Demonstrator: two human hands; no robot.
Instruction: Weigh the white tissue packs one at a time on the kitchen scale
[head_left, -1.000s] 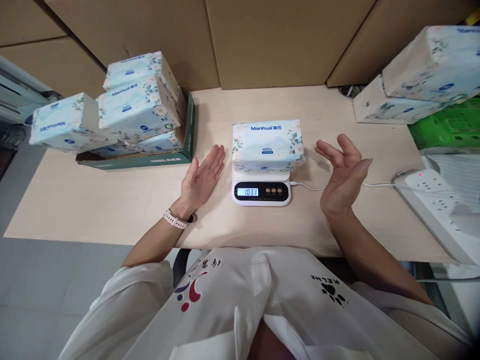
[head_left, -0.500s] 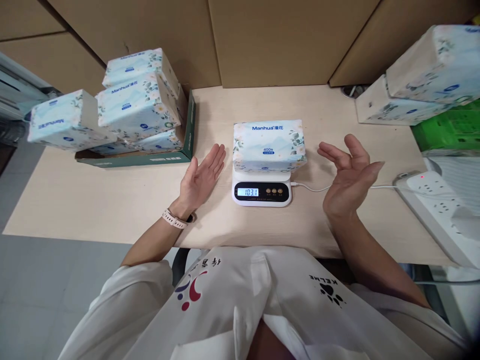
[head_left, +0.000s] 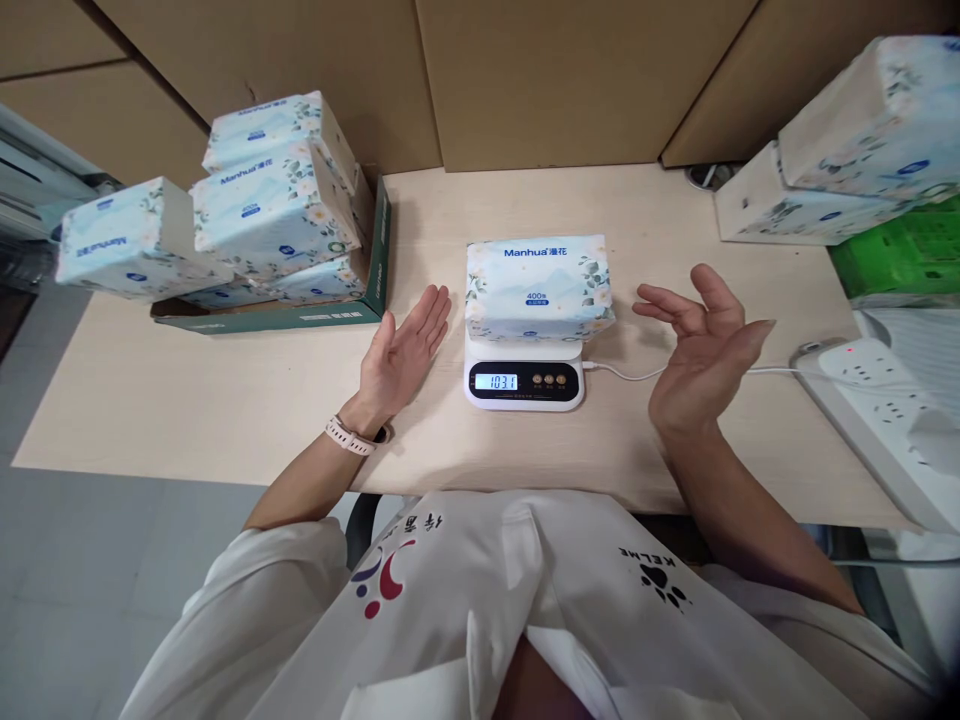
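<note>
A pack of tissues (head_left: 538, 285), pale blue with flowers, rests on a white digital scale (head_left: 525, 400) in the middle of the table. The lit display reads 1031, possibly with a decimal point that I cannot make out surely. To the left of the pack, my left hand (head_left: 403, 350) is open, fingers stretched and palm turned inward, touching nothing. My right hand (head_left: 701, 355) is held open on the other side, fingers apart and slightly bent, clear of the pack. A white cable (head_left: 630, 376) runs from the scale behind my right hand.
On the left, a dark green carton (head_left: 300, 317) holds several tissue packs (head_left: 274, 210), one jutting past its left side. More tissue packs (head_left: 825, 212) are stacked at the right beside a green package (head_left: 892, 250). A white power strip (head_left: 877, 400) lies at the right edge. Brown panels stand behind the table.
The view has shifted very slightly. Both hands stay open in nearly the same places, and the tissue pack remains on the scale with the same reading.
</note>
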